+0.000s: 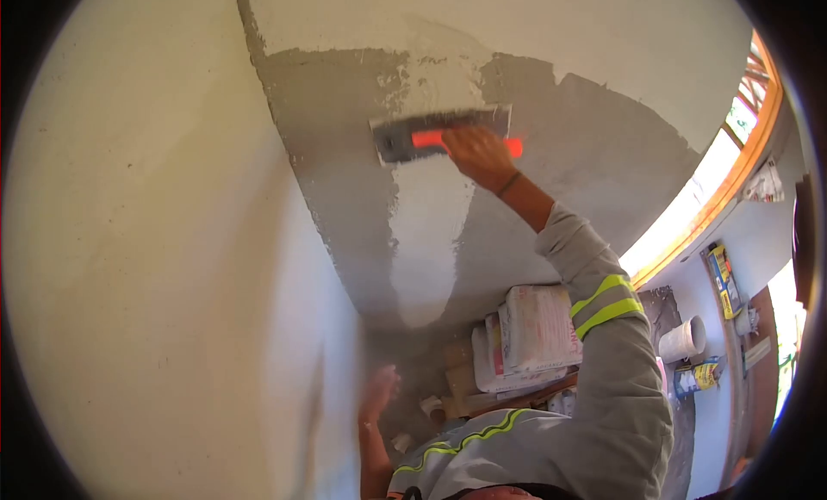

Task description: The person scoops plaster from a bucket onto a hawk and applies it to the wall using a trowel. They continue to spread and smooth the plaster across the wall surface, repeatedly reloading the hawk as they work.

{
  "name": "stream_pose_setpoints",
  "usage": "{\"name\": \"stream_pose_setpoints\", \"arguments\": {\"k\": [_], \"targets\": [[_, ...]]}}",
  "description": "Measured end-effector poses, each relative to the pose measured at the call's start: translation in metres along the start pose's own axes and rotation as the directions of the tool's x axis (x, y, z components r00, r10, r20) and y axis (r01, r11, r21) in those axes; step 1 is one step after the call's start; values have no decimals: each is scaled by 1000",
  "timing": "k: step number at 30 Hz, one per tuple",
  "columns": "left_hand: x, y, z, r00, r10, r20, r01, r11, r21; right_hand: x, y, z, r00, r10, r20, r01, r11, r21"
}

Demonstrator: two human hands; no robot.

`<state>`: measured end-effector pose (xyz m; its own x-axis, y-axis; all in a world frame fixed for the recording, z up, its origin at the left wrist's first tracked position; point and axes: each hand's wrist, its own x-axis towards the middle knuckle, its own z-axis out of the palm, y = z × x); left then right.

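My right hand (479, 158) is closed around the red handle of a wide plastering trowel (398, 144). The trowel's blade lies against the wall (340, 190), over a pale strip of wet plaster (428, 233) that runs down the grey surface. Motion blurs the blade a little. Low down beside the left-hand wall, my left hand (379, 393) hangs with its fingers loosely apart and nothing visible in it; it is slightly blurred.
Stacked paper bags (538, 332) stand on the floor under the plastered wall. A smooth pale wall (172, 242) rises at the left. At the right are an orange-framed window (724, 233), a white bucket (682, 339) and a yellow-and-blue package (724, 280).
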<state>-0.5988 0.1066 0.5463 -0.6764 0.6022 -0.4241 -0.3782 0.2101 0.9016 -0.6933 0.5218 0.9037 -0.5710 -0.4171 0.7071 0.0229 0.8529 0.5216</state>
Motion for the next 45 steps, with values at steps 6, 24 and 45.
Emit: {"name": "stream_pose_setpoints", "arguments": {"k": [6,24,45], "targets": [[-32,-32,-45,990,-60,-124,43,990,-134,-13,6,-69,743,667,-53,-624,719,304],[22,32,-18,998,69,12,-69,998,8,-6,48,-68,977,-208,52,214,961,-173],[6,10,-44,992,-63,-108,53,994,-97,46,103,-105,607,795,24,-752,563,343]]}}
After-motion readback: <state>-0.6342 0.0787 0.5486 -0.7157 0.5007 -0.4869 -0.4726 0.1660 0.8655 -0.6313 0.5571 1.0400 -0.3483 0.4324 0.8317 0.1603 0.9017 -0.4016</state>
